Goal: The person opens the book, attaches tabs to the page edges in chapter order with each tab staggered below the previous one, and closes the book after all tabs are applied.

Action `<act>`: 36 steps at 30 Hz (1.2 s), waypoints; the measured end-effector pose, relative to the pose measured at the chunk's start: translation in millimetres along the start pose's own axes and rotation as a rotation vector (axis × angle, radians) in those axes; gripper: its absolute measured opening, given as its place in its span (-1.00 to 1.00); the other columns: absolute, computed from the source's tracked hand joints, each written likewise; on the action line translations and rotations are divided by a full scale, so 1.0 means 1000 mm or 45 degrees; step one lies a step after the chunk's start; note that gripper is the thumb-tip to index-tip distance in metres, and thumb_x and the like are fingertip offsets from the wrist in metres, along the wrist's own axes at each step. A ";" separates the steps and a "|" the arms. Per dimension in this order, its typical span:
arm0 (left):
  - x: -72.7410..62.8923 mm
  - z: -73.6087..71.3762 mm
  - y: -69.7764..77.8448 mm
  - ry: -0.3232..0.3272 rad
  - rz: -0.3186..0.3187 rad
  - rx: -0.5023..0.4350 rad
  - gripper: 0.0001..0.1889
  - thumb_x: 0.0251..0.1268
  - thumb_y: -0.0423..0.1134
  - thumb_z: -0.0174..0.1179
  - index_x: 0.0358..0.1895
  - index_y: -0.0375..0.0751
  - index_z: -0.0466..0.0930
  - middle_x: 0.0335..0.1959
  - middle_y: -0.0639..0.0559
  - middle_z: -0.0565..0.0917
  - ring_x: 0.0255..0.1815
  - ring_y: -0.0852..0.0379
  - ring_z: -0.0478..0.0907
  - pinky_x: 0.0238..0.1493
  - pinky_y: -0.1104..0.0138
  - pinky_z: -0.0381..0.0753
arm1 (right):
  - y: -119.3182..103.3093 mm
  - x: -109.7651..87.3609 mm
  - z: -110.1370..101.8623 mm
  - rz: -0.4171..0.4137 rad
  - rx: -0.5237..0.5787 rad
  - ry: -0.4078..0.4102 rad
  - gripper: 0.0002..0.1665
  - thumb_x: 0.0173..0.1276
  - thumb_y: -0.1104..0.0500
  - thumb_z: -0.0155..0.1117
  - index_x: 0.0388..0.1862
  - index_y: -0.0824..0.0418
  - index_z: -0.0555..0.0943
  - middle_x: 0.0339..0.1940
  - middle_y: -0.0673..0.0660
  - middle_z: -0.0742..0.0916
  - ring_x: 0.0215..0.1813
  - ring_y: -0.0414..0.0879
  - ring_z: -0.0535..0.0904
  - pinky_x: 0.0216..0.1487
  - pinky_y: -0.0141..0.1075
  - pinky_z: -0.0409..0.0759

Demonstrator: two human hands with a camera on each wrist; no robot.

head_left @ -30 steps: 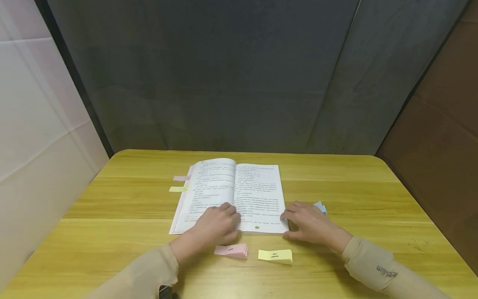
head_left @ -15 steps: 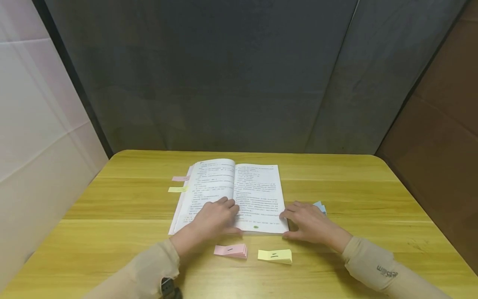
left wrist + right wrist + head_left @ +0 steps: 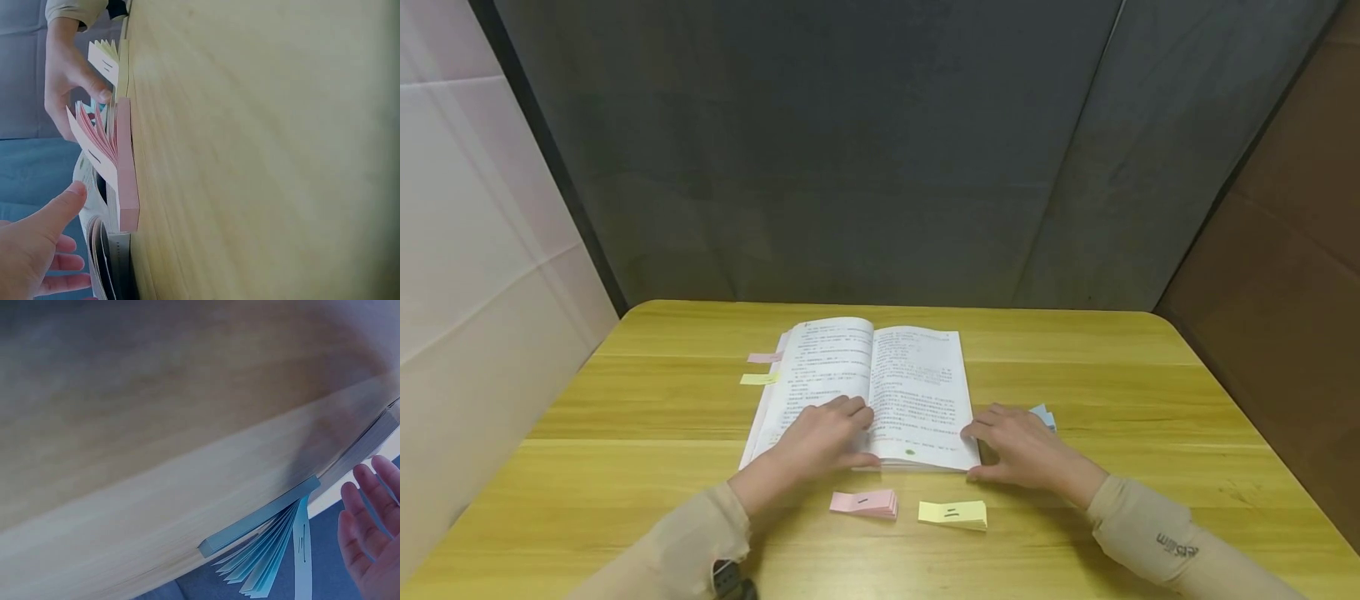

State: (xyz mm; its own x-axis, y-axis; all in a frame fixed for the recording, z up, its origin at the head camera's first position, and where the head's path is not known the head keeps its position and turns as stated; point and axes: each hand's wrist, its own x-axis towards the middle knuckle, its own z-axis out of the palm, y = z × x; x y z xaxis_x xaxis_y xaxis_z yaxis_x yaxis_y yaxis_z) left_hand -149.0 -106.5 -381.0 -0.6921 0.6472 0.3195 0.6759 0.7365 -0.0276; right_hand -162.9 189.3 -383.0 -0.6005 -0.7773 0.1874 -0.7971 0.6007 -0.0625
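An open book (image 3: 919, 383) lies on the table, thick with printed pages. My left hand (image 3: 827, 433) is over the lower part of the left page, beside the gutter; in the left wrist view its thumb and fingers are spread and hold nothing. At the lower right corner of the book is my right hand (image 3: 1018, 446), its fingertips touching the right page's edge and its thumb near the bottom corner. The right wrist view shows those fingers extended and slightly bent. The right page bows up a little near the gutter. A pink tab (image 3: 764, 357) and a yellow tab (image 3: 759, 379) stick out on the left.
In front of the book sit a pink sticky-note pad (image 3: 865, 503) and a yellow sticky-note pad (image 3: 952, 514). A blue sticky-note pad (image 3: 259, 519), partly hidden in the head view, lies beyond my right hand. A dark partition (image 3: 850, 167) stands behind the table.
My left hand has slid left from the gutter across the lower left page. The right page, flatter before, now bows near the gutter. My right hand has stayed in place.
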 end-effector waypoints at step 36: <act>-0.011 -0.011 0.001 0.208 0.129 0.123 -0.21 -0.15 -0.20 0.04 0.33 -0.14 0.05 0.34 -0.07 0.06 0.32 -0.03 -0.05 0.10 0.07 0.21 | -0.006 0.001 -0.001 0.020 -0.015 -0.026 -0.46 -0.04 -0.19 0.30 -0.18 0.14 0.58 -0.24 -0.05 0.59 -0.18 -0.16 0.46 -0.22 -0.25 0.46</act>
State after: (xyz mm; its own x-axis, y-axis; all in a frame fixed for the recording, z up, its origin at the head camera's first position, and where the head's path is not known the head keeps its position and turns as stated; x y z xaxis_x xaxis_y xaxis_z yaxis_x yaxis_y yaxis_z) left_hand -137.9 -114.8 -373.8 -0.5660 0.6844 0.4596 0.7072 0.6896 -0.1558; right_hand -158.9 185.0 -381.4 -0.6141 -0.7715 0.1666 -0.7869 0.6148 -0.0536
